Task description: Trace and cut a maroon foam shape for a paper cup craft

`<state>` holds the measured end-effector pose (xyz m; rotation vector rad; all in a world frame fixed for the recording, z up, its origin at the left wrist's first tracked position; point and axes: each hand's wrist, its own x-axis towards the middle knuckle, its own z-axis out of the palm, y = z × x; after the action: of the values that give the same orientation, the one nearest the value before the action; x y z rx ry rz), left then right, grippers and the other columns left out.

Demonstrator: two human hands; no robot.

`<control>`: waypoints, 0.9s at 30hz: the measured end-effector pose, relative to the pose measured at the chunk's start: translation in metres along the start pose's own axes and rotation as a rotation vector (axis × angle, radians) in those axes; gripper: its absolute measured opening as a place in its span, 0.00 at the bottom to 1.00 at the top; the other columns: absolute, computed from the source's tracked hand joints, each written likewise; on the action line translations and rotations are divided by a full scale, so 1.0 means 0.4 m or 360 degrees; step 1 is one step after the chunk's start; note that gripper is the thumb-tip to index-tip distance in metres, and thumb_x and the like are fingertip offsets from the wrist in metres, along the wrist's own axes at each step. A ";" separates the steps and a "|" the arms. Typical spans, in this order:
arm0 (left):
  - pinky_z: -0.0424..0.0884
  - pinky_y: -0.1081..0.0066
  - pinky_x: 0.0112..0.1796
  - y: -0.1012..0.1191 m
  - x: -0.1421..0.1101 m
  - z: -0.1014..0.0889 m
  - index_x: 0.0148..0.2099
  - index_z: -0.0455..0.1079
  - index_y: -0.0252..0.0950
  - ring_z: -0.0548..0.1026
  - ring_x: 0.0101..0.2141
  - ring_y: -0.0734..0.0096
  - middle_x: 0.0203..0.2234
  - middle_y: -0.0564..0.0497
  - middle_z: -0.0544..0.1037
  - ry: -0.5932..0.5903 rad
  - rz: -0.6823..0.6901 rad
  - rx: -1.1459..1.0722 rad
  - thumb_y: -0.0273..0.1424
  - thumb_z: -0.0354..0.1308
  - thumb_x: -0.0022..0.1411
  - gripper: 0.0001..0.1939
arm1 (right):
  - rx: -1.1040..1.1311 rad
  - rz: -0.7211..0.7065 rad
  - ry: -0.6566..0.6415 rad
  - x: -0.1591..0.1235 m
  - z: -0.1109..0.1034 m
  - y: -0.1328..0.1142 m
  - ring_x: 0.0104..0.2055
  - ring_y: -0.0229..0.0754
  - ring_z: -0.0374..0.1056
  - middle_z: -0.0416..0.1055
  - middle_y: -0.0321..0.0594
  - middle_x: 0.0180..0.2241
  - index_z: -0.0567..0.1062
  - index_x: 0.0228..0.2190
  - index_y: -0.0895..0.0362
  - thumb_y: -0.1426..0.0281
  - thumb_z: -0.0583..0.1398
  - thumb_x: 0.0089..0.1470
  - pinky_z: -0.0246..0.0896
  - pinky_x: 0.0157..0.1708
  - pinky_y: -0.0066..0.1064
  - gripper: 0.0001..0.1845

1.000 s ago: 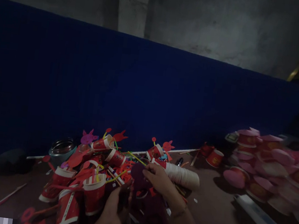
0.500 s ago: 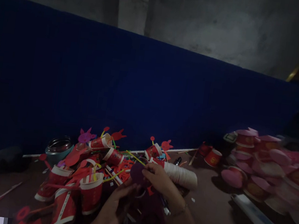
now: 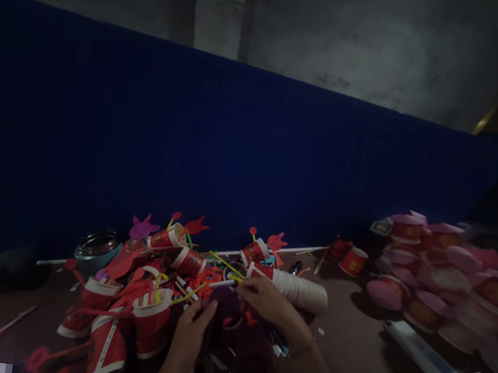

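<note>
Between my hands, in the middle of the lower view, is a dark purple paper disc (image 3: pixel 224 300). My left hand (image 3: pixel 191 334) pinches its lower left edge between thumb and fingers. At the disc's upper right my right hand (image 3: pixel 264 300) has its fingers pressed together; what lies in the fingertips is partly hidden. Along the disc's top edge shows a thin white strip (image 3: pixel 221 283), its kind unclear. A yellow straw (image 3: pixel 224 261) runs up and left from behind my right fingers. Below the hands lies a dark purple sheet (image 3: pixel 251 347).
Red paper cups (image 3: pixel 151 323) with cut-out shapes crowd the left. A nested stack of cups (image 3: pixel 300 291) lies beyond my right wrist. At right are piled pink-topped cups (image 3: pixel 431 306) and a long pale box-like object (image 3: pixel 431 360). A teal jar (image 3: pixel 98 250) stands near the blue partition (image 3: pixel 252 162).
My left hand has moved up and slightly left to the disc's edge. The disc sits lower, and the white strip now shows above it. My right hand has shifted slightly.
</note>
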<state>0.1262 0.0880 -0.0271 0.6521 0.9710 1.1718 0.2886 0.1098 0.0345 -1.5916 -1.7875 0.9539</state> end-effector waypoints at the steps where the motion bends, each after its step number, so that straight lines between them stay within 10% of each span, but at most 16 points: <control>1: 0.66 0.74 0.26 -0.003 0.002 -0.003 0.29 0.70 0.34 0.71 0.23 0.74 0.20 0.55 0.74 0.0007 0.0023 0.0044 0.41 0.67 0.39 0.17 | -0.0047 0.0006 0.0042 -0.001 -0.010 0.004 0.18 0.34 0.61 0.71 0.36 0.17 0.73 0.20 0.60 0.68 0.53 0.50 0.52 0.18 0.23 0.14; 10: 0.54 0.78 0.18 -0.040 0.046 -0.019 0.21 0.62 0.36 0.61 0.15 0.80 0.12 0.61 0.62 0.0075 0.0102 0.0186 0.47 0.66 0.35 0.22 | -0.0372 -0.0087 -0.0028 -0.034 0.012 0.017 0.24 0.38 0.66 0.73 0.35 0.20 0.75 0.18 0.58 0.77 0.56 0.37 0.53 0.25 0.25 0.08; 17: 0.63 0.76 0.27 -0.019 0.032 -0.018 0.24 0.68 0.34 0.66 0.22 0.76 0.18 0.57 0.69 0.0058 0.0181 0.0183 0.42 0.66 0.38 0.17 | -0.0277 -0.0058 -0.0096 -0.029 0.026 0.011 0.25 0.36 0.67 0.76 0.37 0.26 0.75 0.31 0.58 0.78 0.51 0.43 0.54 0.22 0.22 0.16; 27: 0.63 0.77 0.26 -0.009 0.012 -0.005 0.27 0.68 0.35 0.67 0.21 0.77 0.17 0.58 0.70 -0.0013 0.0073 0.0150 0.40 0.66 0.39 0.16 | 0.0006 0.0021 0.0087 -0.027 0.044 0.018 0.18 0.34 0.62 0.69 0.35 0.17 0.70 0.20 0.59 0.67 0.50 0.53 0.53 0.19 0.24 0.16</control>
<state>0.1262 0.0915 -0.0324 0.7572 1.0134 1.1681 0.2803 0.0968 0.0188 -1.6135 -1.7392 0.9104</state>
